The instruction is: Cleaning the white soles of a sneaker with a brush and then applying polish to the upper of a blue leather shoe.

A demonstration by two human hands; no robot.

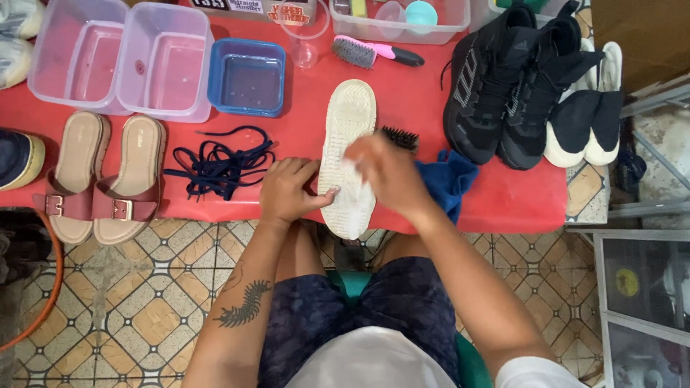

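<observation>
Bright, even light, soft shadows; right hand (pixel 388 172) motion-blurred

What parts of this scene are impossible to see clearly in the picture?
- Head view: right hand is motion-blurred; what its fingers hold against the white sole is unclear.
- Dark-bristled brush: mostly hidden behind that hand.
- Blue cloth: partly covered by the forearm.
- Dark shoe: cut off by the left edge.

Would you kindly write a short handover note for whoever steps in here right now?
Left hand steadies the white shoe, sole up, at the red table's near edge. Right hand, blurred, is on the sole with something pale; I cannot tell what. Black-bristled brush and blue cloth lie just right. Navy laces lie loose at left. How clean the sole is cannot be judged.
</observation>
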